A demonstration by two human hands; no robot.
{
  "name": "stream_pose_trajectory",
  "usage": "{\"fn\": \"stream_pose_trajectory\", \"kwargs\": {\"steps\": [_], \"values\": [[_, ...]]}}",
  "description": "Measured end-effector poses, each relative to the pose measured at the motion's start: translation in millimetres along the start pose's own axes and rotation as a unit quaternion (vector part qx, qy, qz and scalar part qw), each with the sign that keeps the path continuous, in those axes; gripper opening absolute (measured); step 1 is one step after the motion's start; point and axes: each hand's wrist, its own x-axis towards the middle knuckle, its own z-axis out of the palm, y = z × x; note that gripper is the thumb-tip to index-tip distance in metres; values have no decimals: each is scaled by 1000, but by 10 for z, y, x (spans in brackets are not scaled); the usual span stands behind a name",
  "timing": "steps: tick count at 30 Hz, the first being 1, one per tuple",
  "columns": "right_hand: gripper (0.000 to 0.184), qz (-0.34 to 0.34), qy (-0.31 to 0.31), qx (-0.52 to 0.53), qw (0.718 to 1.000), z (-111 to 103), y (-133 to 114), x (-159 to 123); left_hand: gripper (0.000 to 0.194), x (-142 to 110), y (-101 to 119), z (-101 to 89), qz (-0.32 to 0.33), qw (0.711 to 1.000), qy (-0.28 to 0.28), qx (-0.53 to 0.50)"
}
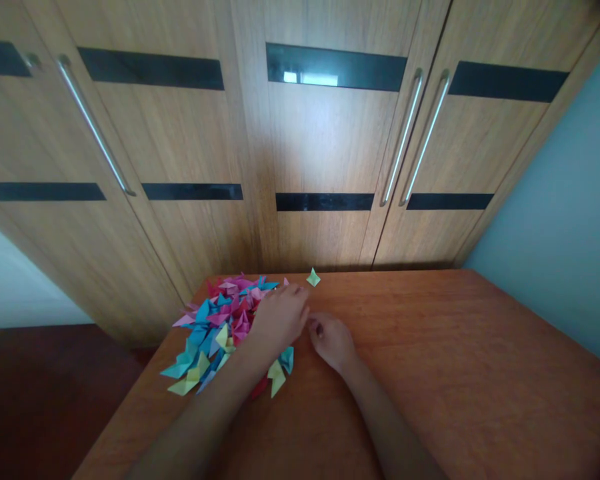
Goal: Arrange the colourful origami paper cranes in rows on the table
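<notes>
A heap of folded paper pieces (240, 303), shaped like origami cranes in pink, red, blue, teal and pale yellow, lies on the left part of the table. My left hand (283, 317) reaches across the heap's right side, its fingers bent and close together, pointing right. Just beside its fingertips is my right hand (333, 341), with thumb and fingers curled into a pinch. Whatever either hand holds is too small or hidden to make out. One pale green folded paper piece (313, 277) rests apart, near the table's far edge beyond my hands.
The reddish-brown wooden table (460, 373) stretches to the right. Its far edge meets a wooden wardrobe (320, 147) with dark strips and long metal handles (403, 137). A pale blue wall (565, 220) stands on the right.
</notes>
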Motion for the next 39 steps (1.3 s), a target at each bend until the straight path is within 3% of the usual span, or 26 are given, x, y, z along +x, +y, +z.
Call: {"fn": "stream_pose_trajectory", "kwargs": {"steps": [6, 11, 20, 26, 29, 33, 36, 39], "values": [[27, -83, -65, 7, 994, 23, -262, -159, 29, -999, -229, 58, -25, 999, 0, -21], [25, -105, -80, 21, 991, 61, -332, -209, 29, -1268, -277, 138, -30, 999, -25, -6], [22, -90, -67, 57, 992, 112, -266, -180, 24, -1224, -265, 146, -12, 999, -46, 10], [21, -68, -48, 169, 982, 100, -216, -123, 21, -1239, -371, 75, -60, 993, 22, -95], [20, -31, -18, 266, 963, 50, -235, -98, 20, -1111, -419, -34, -105, 981, 49, -155], [28, 10, -10, 407, 913, -75, -324, -103, 20, -822, -409, -157, -128, 980, 19, -153], [36, 18, -4, 462, 887, -153, -351, -108, 19, -609, -344, -141, -121, 983, -16, -140], [38, 15, -1, 462, 887, -169, -305, -84, 18, -449, -255, -37, -99, 985, -31, -136]]}}
